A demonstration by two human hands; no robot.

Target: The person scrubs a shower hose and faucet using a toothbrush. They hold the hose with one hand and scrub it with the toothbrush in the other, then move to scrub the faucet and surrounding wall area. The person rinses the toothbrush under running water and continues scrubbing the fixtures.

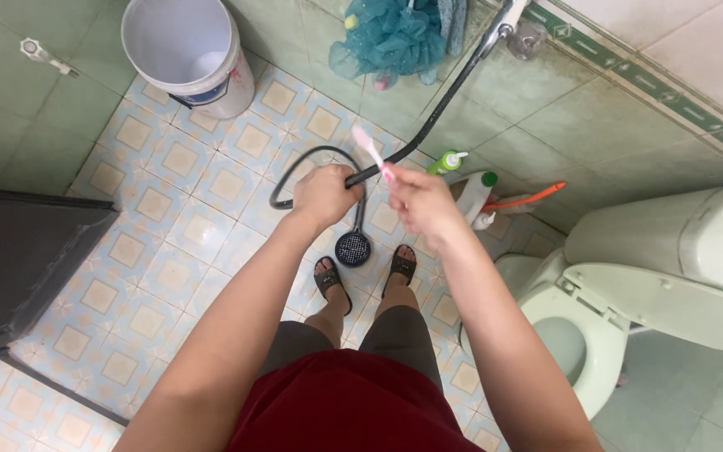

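My left hand (323,195) is closed around a black shower hose (428,125) that runs up to a metal tap at the tiled wall. The black shower head (352,248) hangs below that hand, facing down over the floor between my feet. My right hand (418,199) grips a pink toothbrush (370,148), its head blurred and pointing up-left, close beside the hose.
A white bucket (192,52) stands at the far wall. A teal mesh sponge (393,35) hangs by the tap. Bottles (472,194) and an orange-handled brush (527,199) sit beside the white toilet (629,285), lid up, on the right. A dark door (18,259) is left.
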